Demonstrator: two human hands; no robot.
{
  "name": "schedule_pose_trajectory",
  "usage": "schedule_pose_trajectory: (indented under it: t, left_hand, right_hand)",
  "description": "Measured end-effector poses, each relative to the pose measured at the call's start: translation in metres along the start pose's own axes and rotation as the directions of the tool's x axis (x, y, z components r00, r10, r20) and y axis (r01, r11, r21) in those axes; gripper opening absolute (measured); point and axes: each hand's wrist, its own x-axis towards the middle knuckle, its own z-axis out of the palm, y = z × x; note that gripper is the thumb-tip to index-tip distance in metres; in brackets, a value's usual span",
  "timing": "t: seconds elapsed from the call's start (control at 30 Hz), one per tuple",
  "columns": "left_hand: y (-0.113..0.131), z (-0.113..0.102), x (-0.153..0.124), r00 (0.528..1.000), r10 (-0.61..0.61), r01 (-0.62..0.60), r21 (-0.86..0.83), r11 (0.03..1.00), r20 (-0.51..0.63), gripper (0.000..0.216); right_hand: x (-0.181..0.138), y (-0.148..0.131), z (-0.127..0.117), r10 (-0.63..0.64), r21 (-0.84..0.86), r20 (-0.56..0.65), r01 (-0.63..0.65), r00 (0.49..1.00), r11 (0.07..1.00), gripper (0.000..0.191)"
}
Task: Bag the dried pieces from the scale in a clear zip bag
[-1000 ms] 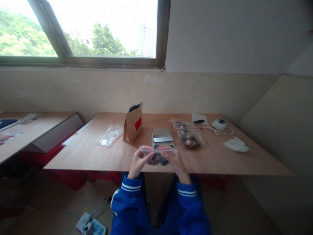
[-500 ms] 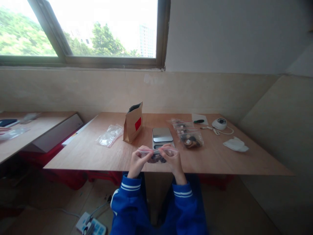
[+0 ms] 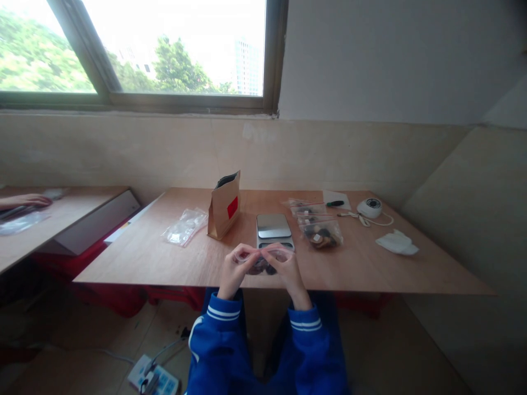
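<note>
A clear zip bag (image 3: 260, 266) with dark pieces inside is held at the table's front edge. My left hand (image 3: 235, 269) pinches its top edge from the left, and my right hand (image 3: 286, 266) pinches it from the right, the fingertips of both close together at the middle. Just beyond the bag lies a kitchen scale (image 3: 274, 226) with a shiny metal plate; my hands partly cover its near end. Left of the scale a brown paper pouch (image 3: 223, 211) with a red label stands upright, its top open.
Filled zip bags (image 3: 321, 233) lie right of the scale, beside a green-handled tool (image 3: 335, 203) on white paper. Further right are a white dome camera (image 3: 369, 208) and a crumpled white tissue (image 3: 397, 242). Flat clear bags (image 3: 185, 227) lie left. Another person's hand (image 3: 31, 201) rests over the neighbouring table.
My fingertips have come closer together along the bag's top edge. At the far left, the other person's hand has reached further into view.
</note>
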Motion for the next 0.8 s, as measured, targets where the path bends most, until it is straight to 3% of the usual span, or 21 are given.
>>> schedule_pose_trajectory:
  t: [0.27, 0.57, 0.8]
  left_hand:
    - [-0.005, 0.011, -0.001, 0.991, 0.038, -0.039, -0.008, 0.999, -0.126, 0.026]
    - [-0.003, 0.002, 0.003, 0.997, -0.023, 0.019, 0.056, 0.998, 0.077, 0.027]
    - [-0.007, 0.007, 0.005, 0.997, -0.052, 0.052, 0.008, 0.999, 0.052, 0.030]
  right_hand:
    - [0.001, 0.006, 0.003, -0.164, -0.114, -0.123, 0.150, 0.979, 0.982, 0.017]
    - [0.002, 0.014, -0.027, -0.069, -0.156, -0.082, 0.055, 0.994, 0.986, 0.027]
    - [0.000, 0.006, -0.041, -0.100, -0.278, -0.108, 0.066, 0.989, 0.958, 0.034]
